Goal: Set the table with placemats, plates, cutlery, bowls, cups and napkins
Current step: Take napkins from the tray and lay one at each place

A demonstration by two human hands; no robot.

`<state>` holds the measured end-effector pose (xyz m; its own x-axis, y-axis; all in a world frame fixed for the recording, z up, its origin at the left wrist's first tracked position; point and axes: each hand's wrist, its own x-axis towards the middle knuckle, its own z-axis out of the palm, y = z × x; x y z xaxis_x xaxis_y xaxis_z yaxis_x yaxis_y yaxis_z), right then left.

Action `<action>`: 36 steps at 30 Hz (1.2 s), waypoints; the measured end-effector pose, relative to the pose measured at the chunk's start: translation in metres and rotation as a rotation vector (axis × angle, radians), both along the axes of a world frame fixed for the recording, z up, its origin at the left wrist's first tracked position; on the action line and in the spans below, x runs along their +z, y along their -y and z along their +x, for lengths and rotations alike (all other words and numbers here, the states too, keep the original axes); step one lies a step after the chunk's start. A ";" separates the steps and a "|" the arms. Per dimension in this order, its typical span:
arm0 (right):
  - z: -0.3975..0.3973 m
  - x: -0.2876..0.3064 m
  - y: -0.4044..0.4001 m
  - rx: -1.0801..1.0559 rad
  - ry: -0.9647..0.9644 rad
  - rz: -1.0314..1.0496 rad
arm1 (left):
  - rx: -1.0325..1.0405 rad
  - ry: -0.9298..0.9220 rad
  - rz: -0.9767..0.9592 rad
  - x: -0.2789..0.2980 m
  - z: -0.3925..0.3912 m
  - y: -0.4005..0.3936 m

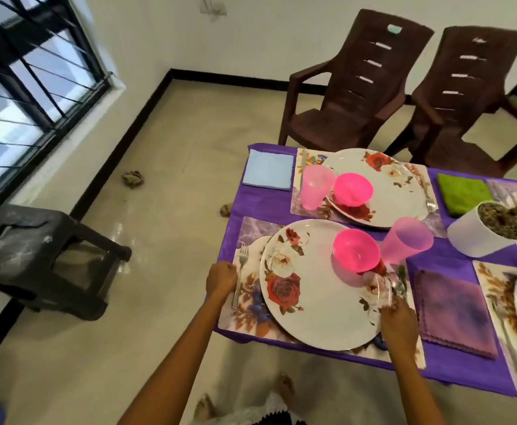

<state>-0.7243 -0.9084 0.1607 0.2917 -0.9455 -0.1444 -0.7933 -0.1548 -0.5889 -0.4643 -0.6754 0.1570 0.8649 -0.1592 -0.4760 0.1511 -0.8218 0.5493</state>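
A floral plate (318, 302) lies on a floral placemat (248, 320) at the table's near left corner. On the plate sits a pink bowl (355, 251), with a pink cup (404, 240) just behind it. A fork (240, 277) lies on the mat left of the plate. My left hand (222, 279) is curled against its handle and seems to pinch it. My right hand (399, 320) is at the plate's right rim, over blurred cutlery (399, 280); its grip is unclear. A purple napkin (456, 314) lies to the right.
A second setting behind has a plate (395, 191), bowl (352, 189), cup (315, 187), fork (428, 197) and blue napkin (268, 173). A green napkin (462, 194) and white plant pot (490, 234) stand right. Two brown chairs (355, 96) (471, 102) stand behind the table. A black stool (42, 256) stands left.
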 end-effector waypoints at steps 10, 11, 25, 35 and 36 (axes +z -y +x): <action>0.005 0.006 -0.045 -0.092 -0.081 0.041 | -0.061 0.042 -0.065 0.000 0.020 -0.023; 0.005 0.006 -0.048 -0.092 -0.088 0.036 | -0.067 0.037 -0.069 0.000 0.022 -0.028; 0.003 0.014 -0.068 -0.103 -0.074 0.084 | -0.261 0.289 -0.061 0.004 0.009 -0.052; 0.002 0.008 -0.075 -0.143 0.111 0.212 | -0.774 0.293 -0.058 -0.011 0.020 -0.054; 0.002 0.008 -0.076 -0.146 0.131 0.231 | -0.788 0.291 -0.066 -0.010 0.020 -0.054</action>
